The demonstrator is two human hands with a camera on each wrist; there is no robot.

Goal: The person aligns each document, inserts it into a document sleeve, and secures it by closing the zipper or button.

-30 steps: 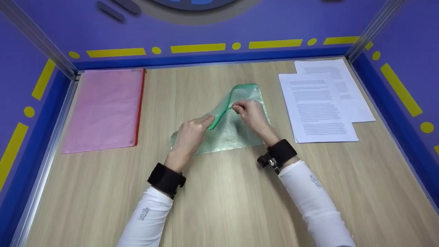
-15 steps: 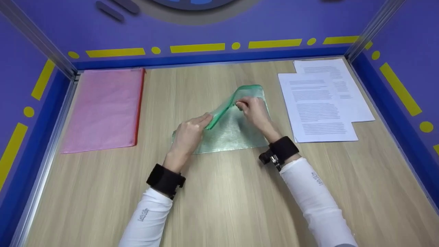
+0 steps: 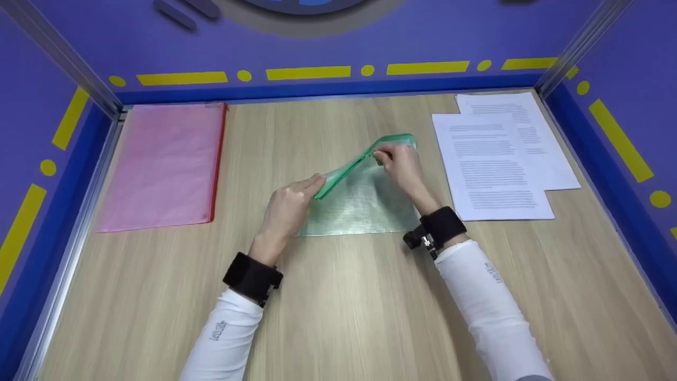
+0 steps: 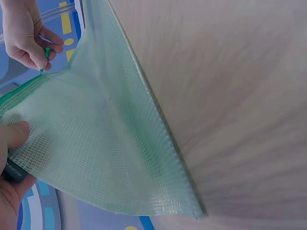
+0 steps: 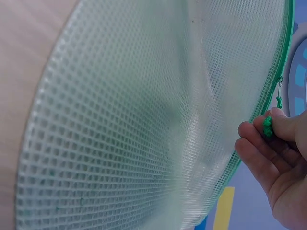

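A pale green mesh zipper pouch (image 3: 359,203) stands partly lifted off the table in the head view, its green zipper edge (image 3: 344,175) running slantwise between the two hands. My left hand (image 3: 288,209) grips the pouch's left end by the zipper; in the left wrist view its thumb (image 4: 17,134) presses on the mesh beside a dark lettered tab (image 4: 14,171). Near the upper right end, my right hand (image 3: 399,166) pinches the green zipper pull cord (image 5: 267,126). The slider (image 5: 280,79) shows just beyond its fingertips in the right wrist view.
A pink zipper pouch (image 3: 164,166) with a red edge lies at the left. Two overlapping stacks of printed paper, a front one (image 3: 492,169) and a rear one (image 3: 555,159), lie at the right. Blue-purple panels (image 3: 317,45) wall in the wooden table (image 3: 344,312).
My right hand has moved right and slightly up along the zipper, pulling the cord. The zipper edge has become straighter, and my left hand has drifted slightly left.
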